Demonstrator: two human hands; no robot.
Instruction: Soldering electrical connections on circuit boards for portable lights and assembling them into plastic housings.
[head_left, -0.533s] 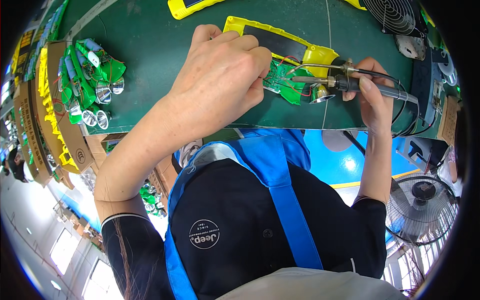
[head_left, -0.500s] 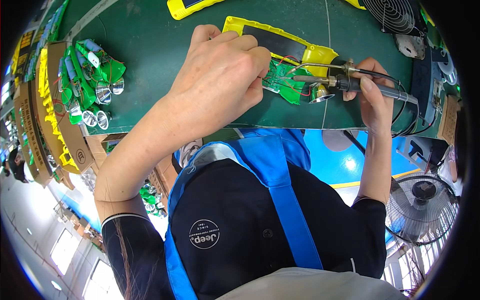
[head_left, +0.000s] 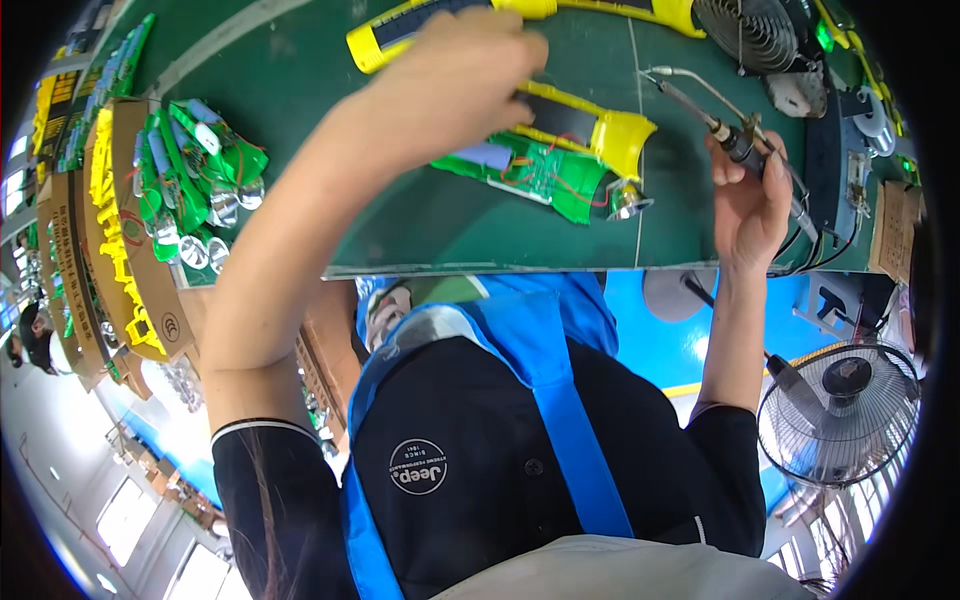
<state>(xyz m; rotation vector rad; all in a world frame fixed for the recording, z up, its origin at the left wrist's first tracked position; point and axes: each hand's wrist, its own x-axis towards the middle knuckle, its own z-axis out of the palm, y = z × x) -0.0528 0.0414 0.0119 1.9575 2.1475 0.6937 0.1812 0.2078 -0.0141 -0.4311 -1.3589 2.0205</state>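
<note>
My right hand (head_left: 752, 205) grips a soldering iron (head_left: 738, 147) that has a thin curved metal tube alongside its tip, pointing up and left over the bench. My left hand (head_left: 465, 80) is smeared by motion above the yellow casings, and whether its fingers hold anything cannot be made out. Below it lies a green lamp shell (head_left: 575, 190) with a circuit board (head_left: 540, 168), red wires and a lilac cell. A shiny reflector (head_left: 628, 204) sits at its right end. Against its far side rests a yellow casing half (head_left: 622, 142), partly covered by my left hand.
More yellow casings (head_left: 372, 45) lie along the far edge. Several green lamp assemblies (head_left: 185, 165) with reflectors are heaped at the left, beside a cardboard box (head_left: 150, 255). A round wire-guarded fan (head_left: 755, 35) and a dark device (head_left: 835, 160) stand at the right; cables trail near my right hand.
My left hand has moved up and away from the circuit board, uncovering the lamp shell. My right hand has drawn the soldering iron off the board, and its tip now points farther up.
</note>
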